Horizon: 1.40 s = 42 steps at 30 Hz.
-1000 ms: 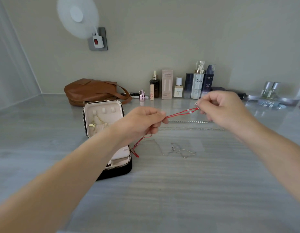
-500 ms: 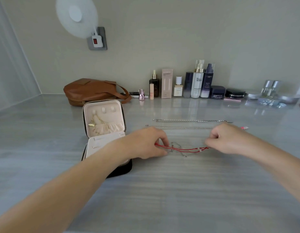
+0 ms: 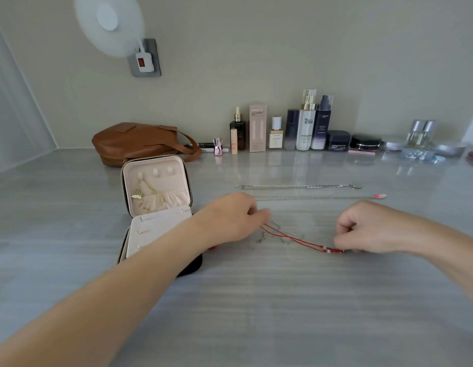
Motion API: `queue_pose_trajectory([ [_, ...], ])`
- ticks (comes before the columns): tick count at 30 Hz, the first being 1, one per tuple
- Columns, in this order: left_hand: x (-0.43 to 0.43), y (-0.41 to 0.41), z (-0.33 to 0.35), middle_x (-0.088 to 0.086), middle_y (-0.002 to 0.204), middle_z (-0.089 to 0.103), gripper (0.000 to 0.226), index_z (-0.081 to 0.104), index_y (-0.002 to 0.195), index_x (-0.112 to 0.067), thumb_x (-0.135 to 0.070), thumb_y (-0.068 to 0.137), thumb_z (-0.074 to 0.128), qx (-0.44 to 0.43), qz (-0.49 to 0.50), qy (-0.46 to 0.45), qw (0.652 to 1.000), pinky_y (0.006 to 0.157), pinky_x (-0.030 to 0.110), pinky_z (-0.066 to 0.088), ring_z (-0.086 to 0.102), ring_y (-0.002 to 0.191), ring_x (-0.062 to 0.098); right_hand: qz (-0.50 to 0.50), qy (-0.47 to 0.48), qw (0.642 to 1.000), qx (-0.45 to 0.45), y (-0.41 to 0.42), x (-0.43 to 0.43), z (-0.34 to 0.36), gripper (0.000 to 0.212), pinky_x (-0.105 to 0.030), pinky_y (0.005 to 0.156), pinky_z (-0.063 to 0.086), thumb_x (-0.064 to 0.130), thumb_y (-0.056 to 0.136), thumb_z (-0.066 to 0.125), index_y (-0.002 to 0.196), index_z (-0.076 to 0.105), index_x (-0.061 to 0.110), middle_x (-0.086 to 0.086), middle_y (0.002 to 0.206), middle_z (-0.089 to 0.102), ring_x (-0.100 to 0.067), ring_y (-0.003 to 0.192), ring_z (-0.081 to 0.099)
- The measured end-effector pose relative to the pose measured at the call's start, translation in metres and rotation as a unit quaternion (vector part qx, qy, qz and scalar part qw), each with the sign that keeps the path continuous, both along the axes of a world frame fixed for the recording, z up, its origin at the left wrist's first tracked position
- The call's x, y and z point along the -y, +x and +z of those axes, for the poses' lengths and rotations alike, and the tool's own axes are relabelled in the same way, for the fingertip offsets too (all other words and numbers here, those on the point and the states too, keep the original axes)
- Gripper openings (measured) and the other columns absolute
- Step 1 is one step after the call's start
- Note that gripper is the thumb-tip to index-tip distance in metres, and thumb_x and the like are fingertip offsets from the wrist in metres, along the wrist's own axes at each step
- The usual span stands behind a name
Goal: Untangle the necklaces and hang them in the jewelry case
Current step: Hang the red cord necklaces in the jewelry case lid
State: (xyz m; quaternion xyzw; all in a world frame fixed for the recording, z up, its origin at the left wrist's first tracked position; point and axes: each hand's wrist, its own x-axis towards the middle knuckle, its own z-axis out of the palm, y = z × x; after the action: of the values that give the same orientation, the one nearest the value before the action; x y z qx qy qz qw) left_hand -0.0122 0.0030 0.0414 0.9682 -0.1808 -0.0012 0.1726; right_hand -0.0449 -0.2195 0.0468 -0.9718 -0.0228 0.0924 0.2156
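Right hand (image 3: 368, 229) at 3 o'clock pinching beaded end of red cord necklace (image 3: 296, 238); left hand (image 3: 230, 218) at 9 over other end, grip blurred, cannot tell. Jewelry case (image 3: 177, 181) open at 10; straight silver chains (image 3: 296, 186) at 12.

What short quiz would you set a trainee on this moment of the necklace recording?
1. True or false: the red cord necklace already hangs in the jewelry case.
2. What hangs inside the open case? A) a gold necklace B) a wristwatch C) a pair of glasses
3. How many silver chains lie stretched straight on the table beyond the left hand and the right hand?

Key
1. False: it lies on the table between the two hands.
2. A
3. Two
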Motion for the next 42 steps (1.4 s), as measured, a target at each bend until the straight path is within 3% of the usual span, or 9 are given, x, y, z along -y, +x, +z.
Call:
queue_pose_trajectory([
  [5,0.011,0.005,0.000,0.002,0.054,0.048,0.046,0.053,0.059,-0.011,-0.049,0.086,0.054,-0.054,0.011,0.057,0.997,0.046,0.025,0.033,0.047,0.051,0.017,0.046,0.036,0.998,-0.007,-0.005,-0.005,0.004,0.018,-0.029,0.054,0.037,0.019,0.072,0.063,0.054,0.061,0.016,0.008,0.045,0.056,-0.015,0.052,0.044],
  [11,0.010,0.006,0.003,0.001,0.039,0.046,0.043,0.057,0.063,-0.004,-0.035,0.092,0.051,-0.130,0.070,-0.054,0.988,0.031,0.010,0.027,0.033,0.021,0.009,0.166,0.127,0.976,-0.067,-0.013,-0.003,0.020,0.019,-0.019,0.053,0.037,0.021,0.081,0.069,0.062,0.067,0.020,0.007,0.055,0.058,-0.007,0.053,0.045],
  [14,0.012,0.002,0.003,0.003,0.043,0.044,0.038,0.067,0.071,-0.002,-0.040,0.080,0.065,-0.114,0.049,-0.002,0.992,0.029,0.009,0.022,0.032,0.022,0.010,0.192,0.138,0.967,-0.093,-0.016,-0.005,0.021,0.019,-0.016,0.053,0.038,0.019,0.082,0.069,0.063,0.066,0.021,0.008,0.055,0.059,-0.006,0.053,0.047],
  [17,0.015,0.002,0.006,0.002,0.046,0.043,0.028,0.070,0.085,0.002,-0.024,0.076,0.068,-0.126,0.046,0.009,0.991,0.035,0.011,0.025,0.036,0.030,0.013,0.190,0.127,0.970,-0.080,-0.015,-0.008,0.019,0.015,-0.019,0.055,0.040,0.022,0.081,0.069,0.066,0.067,0.019,0.008,0.056,0.060,-0.006,0.055,0.049],
  [25,0.011,0.002,0.019,-0.004,0.078,0.061,0.007,0.065,0.079,-0.020,-0.024,0.084,0.062,-0.071,0.005,-0.054,0.996,0.054,0.016,0.040,0.054,0.069,0.010,0.129,0.153,0.970,0.137,0.005,-0.033,0.015,0.016,-0.046,0.070,0.054,0.018,0.077,0.072,0.063,0.067,0.023,-0.002,0.062,0.070,-0.030,0.065,0.065],
  [30,0.003,-0.001,0.041,0.005,0.078,0.063,0.015,0.068,0.078,-0.015,-0.026,0.086,0.061,-0.065,-0.011,-0.146,0.987,0.060,0.022,0.038,0.053,0.073,0.016,0.151,0.148,0.958,0.194,0.012,-0.056,0.025,0.018,-0.024,0.064,0.046,0.016,0.080,0.070,0.085,0.058,0.029,0.008,0.070,0.066,-0.001,0.057,0.056],
  [33,-0.001,-0.003,0.052,0.002,0.070,0.056,0.019,0.065,0.080,-0.013,-0.029,0.089,0.059,-0.082,0.008,-0.203,0.976,0.049,0.016,0.034,0.047,0.066,0.013,0.150,0.126,0.955,0.222,0.017,-0.067,0.031,0.024,-0.024,0.065,0.044,0.018,0.082,0.068,0.104,0.059,0.023,0.010,0.071,0.064,-0.003,0.063,0.057],
  [39,-0.010,-0.004,0.049,0.007,0.083,0.059,0.024,0.059,0.070,-0.018,-0.031,0.090,0.057,-0.053,0.040,-0.305,0.950,0.068,0.026,0.039,0.052,0.079,0.017,0.133,0.134,0.948,0.255,0.018,-0.082,0.044,0.016,-0.031,0.071,0.052,0.015,0.078,0.071,0.069,0.061,0.025,0.005,0.065,0.064,-0.016,0.066,0.064],
  [42,-0.009,-0.008,0.042,0.000,0.080,0.065,0.037,0.062,0.088,-0.012,-0.036,0.098,0.036,-0.104,-0.003,-0.471,0.876,0.064,0.013,0.047,0.063,0.077,0.011,0.131,0.200,0.944,0.227,0.018,-0.087,0.058,0.020,-0.019,0.058,0.049,0.010,0.080,0.069,0.067,0.060,0.022,0.007,0.057,0.064,-0.003,0.051,0.060],
])
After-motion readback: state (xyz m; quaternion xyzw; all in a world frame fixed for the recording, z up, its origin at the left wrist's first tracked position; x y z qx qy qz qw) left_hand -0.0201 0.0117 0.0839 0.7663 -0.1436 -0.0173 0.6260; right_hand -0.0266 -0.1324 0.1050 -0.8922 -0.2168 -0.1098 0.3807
